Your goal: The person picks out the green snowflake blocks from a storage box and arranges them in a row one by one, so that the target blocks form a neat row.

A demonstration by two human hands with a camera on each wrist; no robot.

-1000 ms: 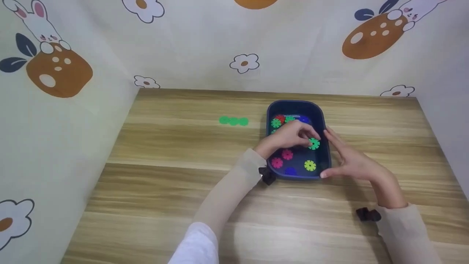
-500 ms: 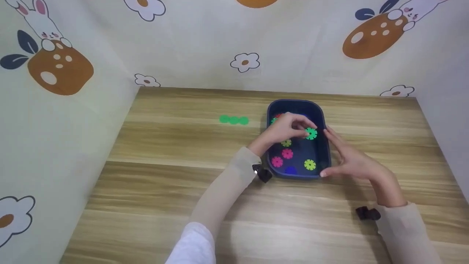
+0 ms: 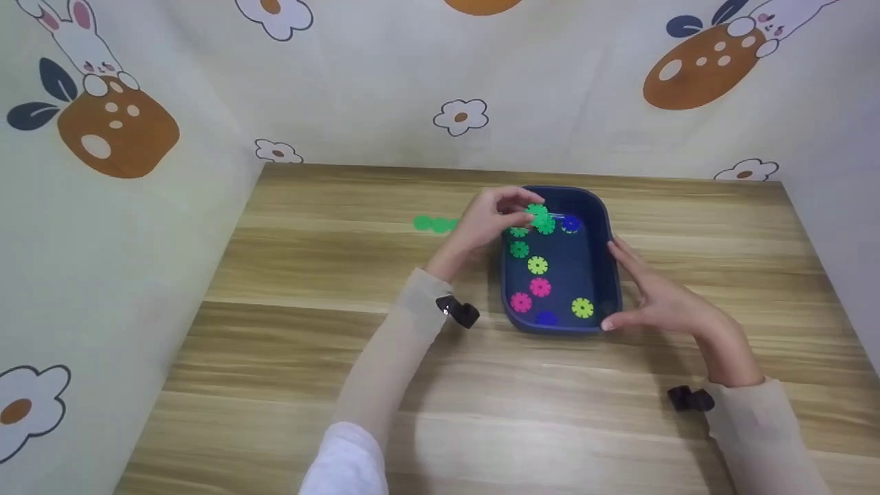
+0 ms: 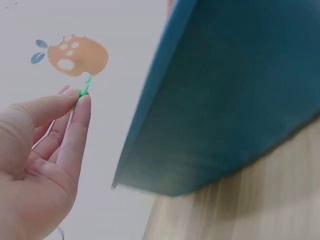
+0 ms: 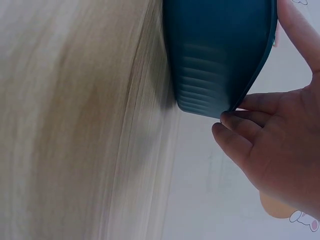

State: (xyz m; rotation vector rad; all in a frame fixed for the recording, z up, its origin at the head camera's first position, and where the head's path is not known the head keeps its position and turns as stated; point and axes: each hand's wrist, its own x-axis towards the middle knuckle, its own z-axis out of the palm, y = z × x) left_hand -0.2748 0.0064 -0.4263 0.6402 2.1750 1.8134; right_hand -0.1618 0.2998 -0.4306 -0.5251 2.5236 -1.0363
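Head view: the left hand pinches a green disc over the tray, beside the green row paralleling the bench's far edge; the right hand, fingers spread, touches the tray.

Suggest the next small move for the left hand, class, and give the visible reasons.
Probably, the left hand should carry its green disc leftward and lay it beside the green row. The fingers pinch that disc near the tray's left side, the matching row lies on the table just left of the tray, and the right hand touches the tray's right side.
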